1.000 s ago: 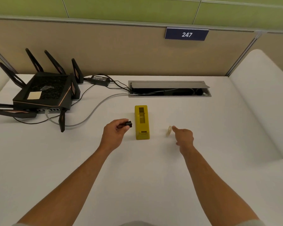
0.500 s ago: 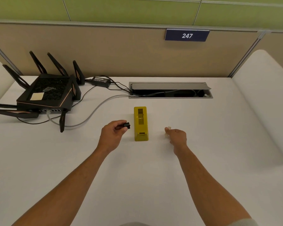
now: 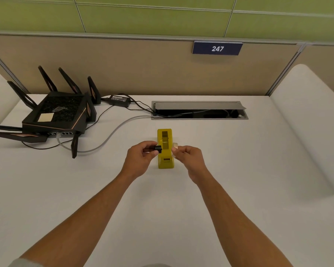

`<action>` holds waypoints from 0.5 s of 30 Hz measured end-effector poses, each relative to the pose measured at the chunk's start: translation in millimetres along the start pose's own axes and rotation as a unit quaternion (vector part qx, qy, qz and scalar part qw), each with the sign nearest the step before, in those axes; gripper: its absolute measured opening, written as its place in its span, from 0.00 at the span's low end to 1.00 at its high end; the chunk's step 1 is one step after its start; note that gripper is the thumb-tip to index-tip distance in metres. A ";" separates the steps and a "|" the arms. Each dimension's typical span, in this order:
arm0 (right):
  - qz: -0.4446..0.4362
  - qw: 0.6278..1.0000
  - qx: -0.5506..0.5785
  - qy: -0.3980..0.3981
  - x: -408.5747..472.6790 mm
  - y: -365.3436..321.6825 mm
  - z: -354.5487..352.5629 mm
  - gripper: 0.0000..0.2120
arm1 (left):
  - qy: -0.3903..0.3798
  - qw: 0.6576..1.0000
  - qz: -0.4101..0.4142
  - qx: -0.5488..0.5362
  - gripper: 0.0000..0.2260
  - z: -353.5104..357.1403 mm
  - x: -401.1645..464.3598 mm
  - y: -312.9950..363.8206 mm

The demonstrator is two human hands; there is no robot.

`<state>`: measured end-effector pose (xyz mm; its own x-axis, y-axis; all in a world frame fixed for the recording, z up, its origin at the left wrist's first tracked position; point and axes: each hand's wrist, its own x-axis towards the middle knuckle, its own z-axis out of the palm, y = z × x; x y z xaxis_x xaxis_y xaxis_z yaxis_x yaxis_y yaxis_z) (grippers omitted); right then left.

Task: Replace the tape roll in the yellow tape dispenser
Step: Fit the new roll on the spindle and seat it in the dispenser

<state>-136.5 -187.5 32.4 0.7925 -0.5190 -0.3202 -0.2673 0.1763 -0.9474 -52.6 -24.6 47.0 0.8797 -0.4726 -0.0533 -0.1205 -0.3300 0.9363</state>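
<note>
The yellow tape dispenser point(image 3: 165, 149) stands upright in the middle of the white desk point(image 3: 239, 170), its roll slot open on top. My left hand point(image 3: 140, 159) pinches a small black spindle core point(image 3: 158, 148) just left of the dispenser's side. My right hand point(image 3: 189, 158) holds a clear tape roll point(image 3: 175, 147) against the dispenser's right side; the fingers hide much of the roll. Both hands hover over the dispenser's near half.
A black router point(image 3: 56, 116) with several antennas sits at the far left, with a power brick point(image 3: 119, 99) and grey and black cables point(image 3: 112, 132) running to the open cable tray point(image 3: 200, 110) behind the dispenser. A beige partition closes off the back.
My right hand picked the clear tape roll off the desk and brought it left to the dispenser. My left hand carried the black core right, up to the dispenser's other side.
</note>
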 end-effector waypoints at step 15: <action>-0.051 0.998 -0.006 -0.046 -15.7 -6.0 20.3 0.14 | -0.008 1.000 0.021 -0.007 0.10 -0.4 -9.8 8.9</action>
<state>-136.2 -163.4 43.1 0.8627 -0.4551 -0.2207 -0.1882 0.1162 -0.9752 -62.1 -22.6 56.0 0.8661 -0.4994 -0.0192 -0.1508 -0.2978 0.9427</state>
